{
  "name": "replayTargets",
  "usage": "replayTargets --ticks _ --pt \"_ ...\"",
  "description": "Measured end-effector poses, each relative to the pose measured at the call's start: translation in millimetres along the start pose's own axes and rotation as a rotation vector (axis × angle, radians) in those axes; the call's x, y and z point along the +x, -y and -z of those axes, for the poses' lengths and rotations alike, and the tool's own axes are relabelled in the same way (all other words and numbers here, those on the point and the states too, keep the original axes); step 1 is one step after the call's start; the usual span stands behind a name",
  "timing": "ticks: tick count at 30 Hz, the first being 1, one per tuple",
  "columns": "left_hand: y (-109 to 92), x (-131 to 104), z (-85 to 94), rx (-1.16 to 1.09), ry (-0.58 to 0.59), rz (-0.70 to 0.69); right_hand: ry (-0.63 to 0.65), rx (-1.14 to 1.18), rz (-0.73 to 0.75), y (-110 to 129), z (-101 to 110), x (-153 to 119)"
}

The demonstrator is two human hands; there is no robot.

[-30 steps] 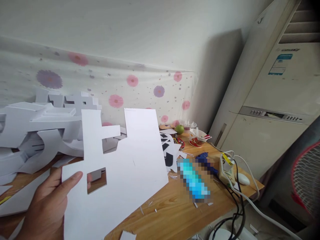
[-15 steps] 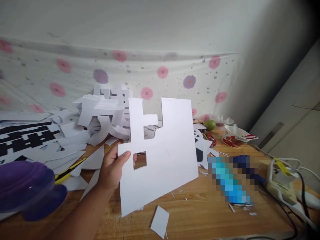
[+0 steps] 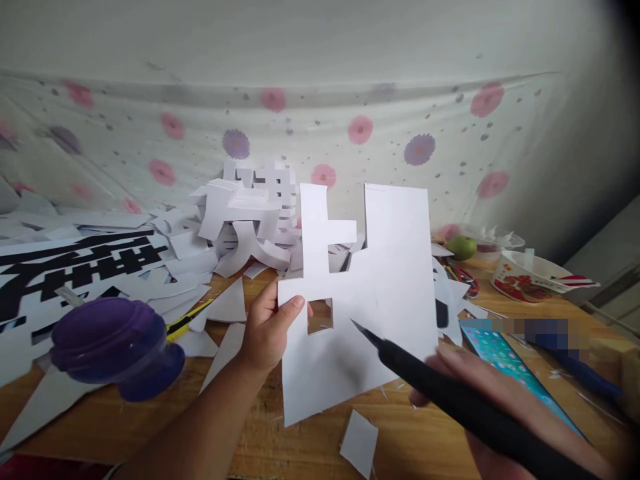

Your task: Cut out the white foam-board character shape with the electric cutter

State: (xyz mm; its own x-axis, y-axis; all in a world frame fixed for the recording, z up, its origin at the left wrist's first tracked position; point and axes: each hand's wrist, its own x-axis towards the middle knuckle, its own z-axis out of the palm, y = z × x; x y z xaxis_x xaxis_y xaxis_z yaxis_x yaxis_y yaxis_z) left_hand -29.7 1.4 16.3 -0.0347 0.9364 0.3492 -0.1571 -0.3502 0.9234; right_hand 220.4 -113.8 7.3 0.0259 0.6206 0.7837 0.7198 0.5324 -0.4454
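My left hand (image 3: 270,327) pinches the left edge of a white cut-out card (image 3: 385,287) between thumb and fingers, holding it up off the wooden table. The card has a square hole beside my thumb and a stepped notch cut in its top. In my right hand (image 3: 480,387), slightly blurred, is a black craft knife (image 3: 450,393). Its thin pointed blade aims up and left, in front of the card's middle; whether it touches the card I cannot tell. Below the card lies a small white offcut (image 3: 359,443).
Piled white paper cut-outs (image 3: 245,207) stand behind on the left. A purple container (image 3: 117,340) and a yellow-black cutter (image 3: 187,321) lie left. To the right are a phone (image 3: 520,373), a paper bowl (image 3: 530,275) and a green fruit (image 3: 461,247). A flowered sheet (image 3: 200,180) covers the wall.
My right hand has come into view from the lower right with the craft knife. The view has turned left, shifting the scene rightward; my left hand still holds the card.
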Motion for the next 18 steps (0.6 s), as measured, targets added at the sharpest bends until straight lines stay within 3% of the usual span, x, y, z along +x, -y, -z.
replayTargets --ticks 4,6,12,18 --pt "2.5 -0.8 1.0 -0.011 0.008 0.004 0.016 -0.002 -0.005 24.8 -27.8 34.4" --pt "3.3 -1.5 1.6 -0.012 0.019 0.013 0.01 0.012 -0.08 27.7 -39.5 36.6" --pt "2.3 -3.8 3.2 0.002 0.076 0.007 -0.164 0.034 -0.34 32.1 -67.7 28.9" --pt "-2.7 -5.3 -0.6 -0.006 0.057 0.012 -0.219 0.012 -0.217 39.2 -71.2 38.2"
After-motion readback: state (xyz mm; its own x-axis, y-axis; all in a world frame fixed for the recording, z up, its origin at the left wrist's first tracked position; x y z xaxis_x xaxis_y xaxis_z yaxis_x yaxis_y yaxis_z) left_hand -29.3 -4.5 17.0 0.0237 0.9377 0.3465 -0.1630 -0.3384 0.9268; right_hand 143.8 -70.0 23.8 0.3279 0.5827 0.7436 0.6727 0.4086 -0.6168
